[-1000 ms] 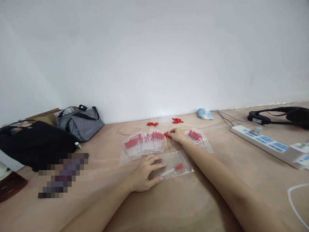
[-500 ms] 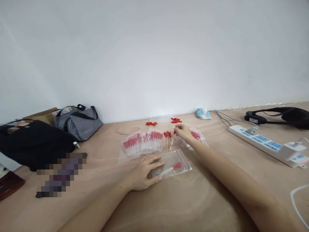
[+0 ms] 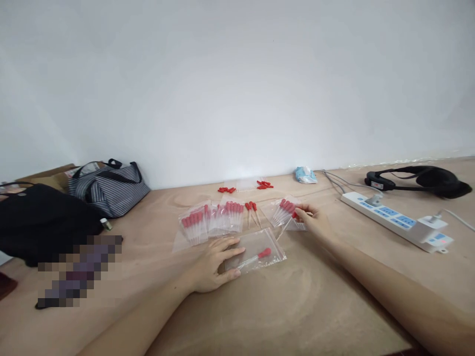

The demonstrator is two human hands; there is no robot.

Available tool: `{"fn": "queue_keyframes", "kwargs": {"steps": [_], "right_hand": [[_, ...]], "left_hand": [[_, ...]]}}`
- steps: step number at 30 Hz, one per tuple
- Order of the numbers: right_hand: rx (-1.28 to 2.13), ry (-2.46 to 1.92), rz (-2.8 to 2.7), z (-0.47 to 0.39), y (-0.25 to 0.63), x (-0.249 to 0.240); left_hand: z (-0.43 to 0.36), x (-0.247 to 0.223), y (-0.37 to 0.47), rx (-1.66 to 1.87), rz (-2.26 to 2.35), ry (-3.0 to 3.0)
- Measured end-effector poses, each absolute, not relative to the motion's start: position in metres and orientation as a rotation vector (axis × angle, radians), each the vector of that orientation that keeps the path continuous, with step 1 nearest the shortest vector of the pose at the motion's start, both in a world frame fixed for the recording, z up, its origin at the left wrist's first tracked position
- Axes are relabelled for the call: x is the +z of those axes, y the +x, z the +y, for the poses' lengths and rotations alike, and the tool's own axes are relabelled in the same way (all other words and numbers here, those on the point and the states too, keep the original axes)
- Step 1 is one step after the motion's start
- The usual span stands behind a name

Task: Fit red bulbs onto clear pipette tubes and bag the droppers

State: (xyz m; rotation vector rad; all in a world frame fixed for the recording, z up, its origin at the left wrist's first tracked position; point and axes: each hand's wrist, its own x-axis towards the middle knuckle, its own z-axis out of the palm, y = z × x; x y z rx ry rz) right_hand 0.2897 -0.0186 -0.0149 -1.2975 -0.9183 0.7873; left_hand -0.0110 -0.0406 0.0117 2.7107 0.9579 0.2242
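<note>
My left hand (image 3: pixel 215 264) lies with fingers spread on the left part of a clear zip bag (image 3: pixel 252 241). Inside that bag are one or more droppers (image 3: pixel 264 253) with a red bulb toward the opening. To the right, my right hand (image 3: pixel 313 221) pinches another dropper (image 3: pixel 285 227) by its red bulb, its glass tip slanting down left near the bag's mouth. A few loose droppers (image 3: pixel 251 207) lie just beyond the bag. Filled bags of droppers (image 3: pixel 193 225) rest at left, and another filled bag (image 3: pixel 284 211) is partly behind my right hand.
Red rubber bulbs (image 3: pixel 227 190) and more bulbs (image 3: pixel 264 185) lie near the wall, beside a clear bag. A power strip (image 3: pixel 393 217), black headset (image 3: pixel 415 180) and blue tissue pack (image 3: pixel 306 175) are at right. A striped bag (image 3: pixel 107 190) and black bag (image 3: pixel 48 222) stand left.
My right hand has moved right and toward me, bringing a dropper away from the loose ones to beside the zip bag's mouth. My left hand stays on the bag. The view has shifted slightly.
</note>
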Motion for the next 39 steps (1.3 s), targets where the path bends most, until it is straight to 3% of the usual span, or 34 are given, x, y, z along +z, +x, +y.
{"fn": "queue_keyframes", "kwargs": {"steps": [26,39], "right_hand": [[1.024,-1.157,-0.752,-0.022,0.269,-0.025],[1.313,-1.164,-1.419,-0.041,0.246,-0.022]], "left_hand": [[-0.041,0.012,-0.011,0.241,0.945,2.702],[-0.039,0.009,-0.012,0.343,0.888,2.688]]}}
